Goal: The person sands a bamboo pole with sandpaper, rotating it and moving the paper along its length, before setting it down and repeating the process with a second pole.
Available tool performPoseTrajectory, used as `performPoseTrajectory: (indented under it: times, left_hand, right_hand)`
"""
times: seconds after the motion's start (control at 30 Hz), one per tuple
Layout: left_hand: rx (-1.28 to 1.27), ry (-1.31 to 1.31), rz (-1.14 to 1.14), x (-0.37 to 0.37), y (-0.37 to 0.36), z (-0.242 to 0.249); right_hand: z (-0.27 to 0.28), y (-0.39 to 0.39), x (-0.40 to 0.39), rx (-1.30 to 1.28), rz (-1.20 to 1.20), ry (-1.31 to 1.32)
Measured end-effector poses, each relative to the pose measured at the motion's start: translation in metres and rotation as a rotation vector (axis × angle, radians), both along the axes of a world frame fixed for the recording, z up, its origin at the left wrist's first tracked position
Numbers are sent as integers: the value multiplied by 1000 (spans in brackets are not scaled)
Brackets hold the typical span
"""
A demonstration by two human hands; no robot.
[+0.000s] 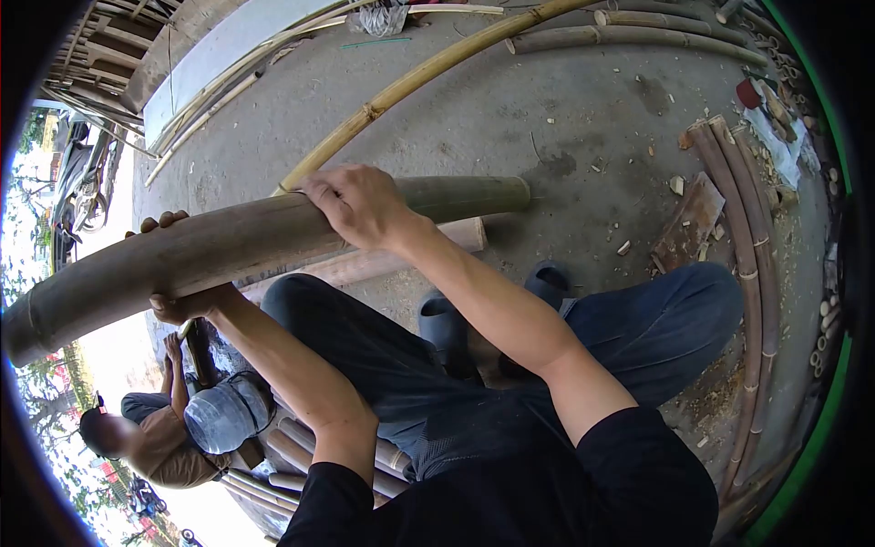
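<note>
A thick brown-green bamboo pole (228, 242) lies across my view, from the left edge to a pale end right of centre. My left hand (173, 310) grips it from below, with the thumb on the near side and fingertips showing over the far side. Further right, my right hand (357, 205) rests over the top of the same pole with its fingers curled round it. A second bamboo piece (456, 237) lies below the pole, partly hidden by it. Behind, a long thin yellow bamboo pole (401, 98) runs up to the top edge.
At lower left a person (173, 438) in a cap sits beside a clear plastic bottle (219, 417). Long bamboo poles (749, 264) lie at the right near a rusty flat piece (693, 217). More poles (638, 36) lie at the top; chips dot the floor.
</note>
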State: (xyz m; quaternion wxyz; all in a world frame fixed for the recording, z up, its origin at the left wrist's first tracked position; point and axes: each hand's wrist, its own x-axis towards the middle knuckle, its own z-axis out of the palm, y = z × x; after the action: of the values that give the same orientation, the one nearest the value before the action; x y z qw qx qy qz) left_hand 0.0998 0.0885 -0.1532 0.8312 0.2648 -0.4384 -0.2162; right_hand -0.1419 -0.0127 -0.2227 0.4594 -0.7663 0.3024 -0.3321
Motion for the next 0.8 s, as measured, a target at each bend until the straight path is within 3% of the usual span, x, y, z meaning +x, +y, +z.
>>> performPoseTrajectory:
  times: [0.07, 0.1, 0.13, 0.17, 0.2, 0.27, 0.37, 0.4, 0.43, 0.53, 0.57, 0.6, 0.63, 0.67, 0.8]
  left_hand:
    - [-43, 24, -37, -3, 0, -4]
    - [-62, 36, -58, -4, -2, -4]
    - [-82, 44, -69, -5, -3, -3]
    - [-93, 53, -80, -6, -5, -4]
    - [-110, 61, -95, -6, -6, -4]
    - [-143, 78, -125, -7, -10, -4]
    - [-171, 91, -155, -9, -9, -2]
    - [-120, 67, -84, -10, -9, -1]
    - [-83, 39, -18, -12, -14, 1]
    - [-136, 24, -32, -35, -18, 10]
    - [-123, 20, -62, -34, -19, 9]
    - [-244, 35, -350, -26, -22, 9]
    - [-368, 53, -638, -22, -24, 10]
    - [-374, 86, -605, -27, -23, 11]
    - [-306, 63, -637, 4, -9, 9]
  right_hand:
    - [-70, -21, -31, 10, -66, 253]
    - [-132, -36, -56, 8, -78, 242]
    - [-214, -55, -88, -171, -80, 288]
    - [-189, -48, -133, 60, -265, 199]
    - [-237, -56, -164, 38, -360, 212]
    - [-309, -73, -212, 81, -332, 138]
    - [-283, -64, -186, 156, -412, 189]
    - [-239, -56, -163, 209, -367, 142]
    - [-212, -56, -135, 97, -277, 175]
    - [-48, -23, -38, 106, -13, 129]
    - [13, -14, -20, 136, 125, 181]
    - [39, -20, 0, 193, 291, 262]
    - [60, -25, 4, 326, 388, 250]
    - [72, -30, 3, 454, 490, 236]
    - [20, -51, -34, 697, 663, 325]
